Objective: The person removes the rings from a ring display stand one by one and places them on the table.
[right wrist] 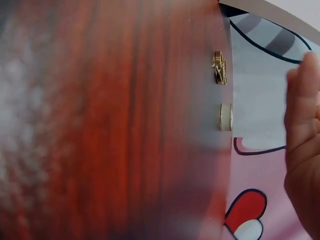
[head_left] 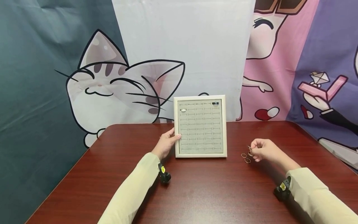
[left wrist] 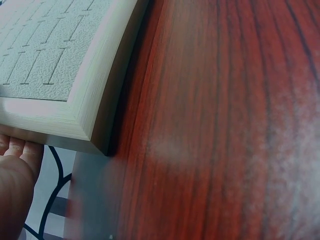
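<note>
A white-framed ring display board [head_left: 199, 127] stands upright on the table, its grey slotted pad holding a dark ring [head_left: 215, 103] at top right and a silvery-white ring [head_left: 183, 110] at upper left. My left hand [head_left: 166, 143] grips the frame's left edge, thumb in front; the left wrist view shows the fingers [left wrist: 15, 147] against the frame's side. To the right of the board, my right hand [head_left: 265, 151] pinches a small ring [head_left: 249, 147] between thumb and fingertips. Loose rings [head_left: 247, 161] lie just beside it; the right wrist view shows a gold ring [right wrist: 219, 68] and a pale, wide-banded ring [right wrist: 226, 117].
The table [head_left: 207, 189] is glossy reddish-brown wood. Behind its far edge hangs a cartoon-printed backdrop [head_left: 184, 37]. Dark wrist cameras [head_left: 164, 174] are strapped over both pale sleeves.
</note>
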`<state>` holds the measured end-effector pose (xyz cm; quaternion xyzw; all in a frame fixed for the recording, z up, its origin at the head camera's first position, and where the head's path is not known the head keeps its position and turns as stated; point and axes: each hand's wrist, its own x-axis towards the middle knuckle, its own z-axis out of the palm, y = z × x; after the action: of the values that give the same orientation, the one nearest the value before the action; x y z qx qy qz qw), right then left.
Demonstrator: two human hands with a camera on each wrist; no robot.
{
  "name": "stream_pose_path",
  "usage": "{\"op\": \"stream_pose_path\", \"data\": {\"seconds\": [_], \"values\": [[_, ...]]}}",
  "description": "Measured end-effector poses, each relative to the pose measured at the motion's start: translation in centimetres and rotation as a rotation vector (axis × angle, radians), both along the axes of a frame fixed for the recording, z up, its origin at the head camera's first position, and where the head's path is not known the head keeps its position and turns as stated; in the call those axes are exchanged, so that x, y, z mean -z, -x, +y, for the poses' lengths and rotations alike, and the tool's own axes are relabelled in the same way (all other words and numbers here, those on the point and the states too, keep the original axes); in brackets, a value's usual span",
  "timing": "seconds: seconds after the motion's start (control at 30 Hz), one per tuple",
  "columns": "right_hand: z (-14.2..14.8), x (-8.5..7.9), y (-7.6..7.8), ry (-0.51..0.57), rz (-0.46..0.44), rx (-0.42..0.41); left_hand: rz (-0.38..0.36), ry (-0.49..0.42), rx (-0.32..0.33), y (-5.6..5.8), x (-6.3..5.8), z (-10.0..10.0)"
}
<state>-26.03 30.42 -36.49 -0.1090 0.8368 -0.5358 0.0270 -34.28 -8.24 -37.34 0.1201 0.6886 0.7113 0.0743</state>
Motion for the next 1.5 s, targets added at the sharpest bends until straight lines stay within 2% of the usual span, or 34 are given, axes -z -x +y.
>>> {"op": "stream_pose_path", "data": {"seconds": [0.1, 0.27, 0.9, 1.5], "values": [[0.5, 0.3, 0.0, -0.03, -0.041, -0.008, -0.005, -0.005, 0.003, 0.0, 0.1, 0.0], [0.9, 0.6, -0.3, -0.026, -0.05, 0.008, 0.003, -0.006, 0.003, 0.2, 0.2, 0.0], [1.9, 2.2, -0.7, -0.06, -0.151, -0.075, -0.003, 0.005, -0.014, 0.0, 0.0, 0.0], [1.8, 2.2, -0.9, -0.067, -0.21, -0.094, 0.001, 0.007, -0.004, -0.2, -0.1, 0.0]]}}
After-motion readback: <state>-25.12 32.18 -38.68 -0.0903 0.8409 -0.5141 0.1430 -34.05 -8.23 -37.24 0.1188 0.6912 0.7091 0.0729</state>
